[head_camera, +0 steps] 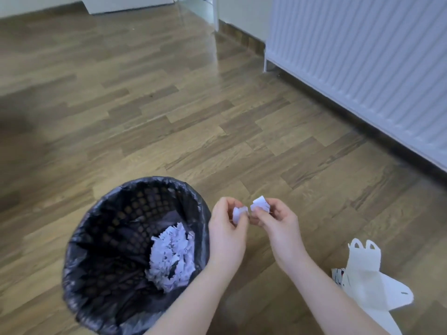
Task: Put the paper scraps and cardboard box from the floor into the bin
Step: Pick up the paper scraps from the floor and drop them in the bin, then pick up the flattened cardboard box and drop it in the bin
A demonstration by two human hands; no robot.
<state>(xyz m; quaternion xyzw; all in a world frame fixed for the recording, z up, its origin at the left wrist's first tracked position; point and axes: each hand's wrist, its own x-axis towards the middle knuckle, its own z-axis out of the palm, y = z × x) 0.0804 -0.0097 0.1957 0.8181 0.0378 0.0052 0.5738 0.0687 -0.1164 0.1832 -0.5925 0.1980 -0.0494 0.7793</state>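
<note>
A round mesh bin [79, 257] lined with a black bag stands on the floor at lower left. A heap of white paper scraps [173, 257] lies inside it. My left hand [227, 228] pinches a small white paper scrap [238, 213] just right of the bin's rim. My right hand [275, 222] pinches another white scrap [260, 204] close beside it. The two hands are almost touching. A flattened white cardboard box [370, 279] with handle cut-outs lies on the floor at lower right.
Wood laminate floor [169, 117] stretches ahead. A white ribbed radiator [362, 56] runs along the right wall. White furniture stands at the far top edge.
</note>
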